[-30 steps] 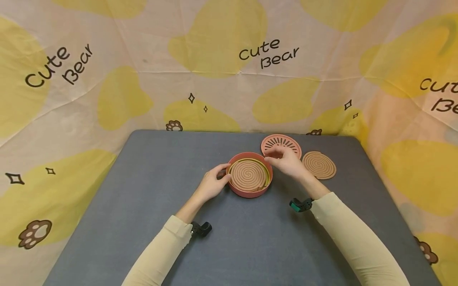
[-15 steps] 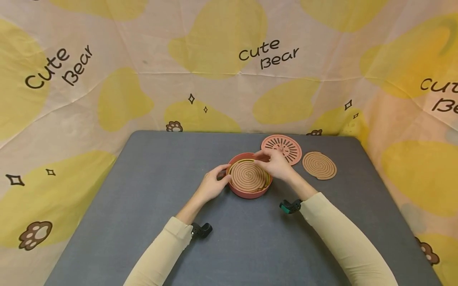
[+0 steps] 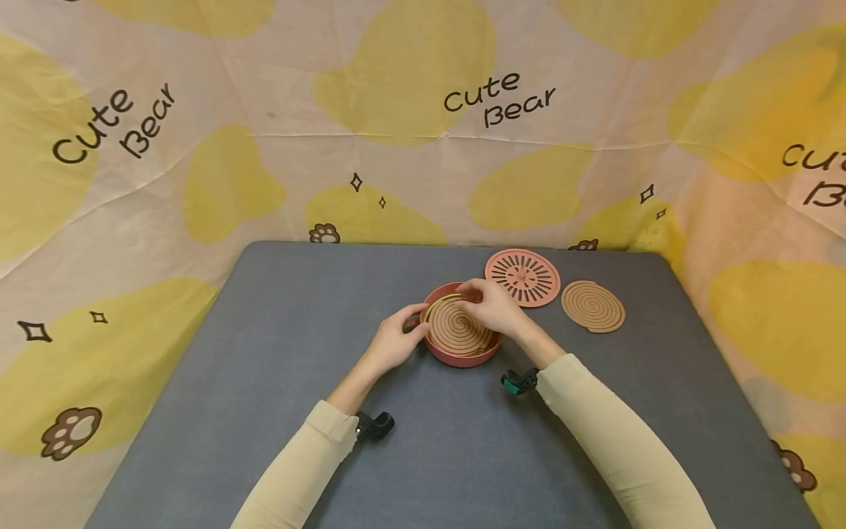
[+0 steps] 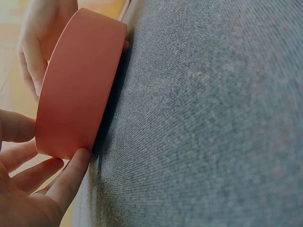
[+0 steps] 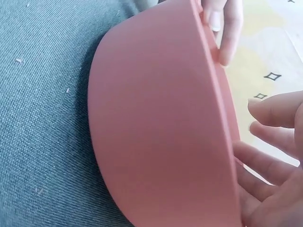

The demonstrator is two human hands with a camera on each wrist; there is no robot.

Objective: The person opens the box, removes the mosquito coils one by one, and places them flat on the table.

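A round red mosquito coil holder (image 3: 461,361) sits on the grey table, a tan mosquito coil (image 3: 456,330) lying inside it. A thin yellow-green band (image 3: 434,308) borders the coil. My left hand (image 3: 391,342) holds the holder's left side, with fingertips at the rim and low on the wall. My right hand (image 3: 494,307) reaches over the far right rim, fingers bent down toward the coil. In the right wrist view, thumb and index finger of the right hand (image 5: 277,156) have a gap between them, while other fingertips are hidden behind the rim.
Behind the holder to the right lies a slotted pink lid (image 3: 523,278). A second tan coil (image 3: 593,306) rests on the table (image 3: 277,330) farther right. A printed cloth (image 3: 396,95) hangs along the back and both sides.
My right hand has moved left from beside the rim to over the holder, uncovering the slotted lid. My left hand has stayed at the holder's left side.
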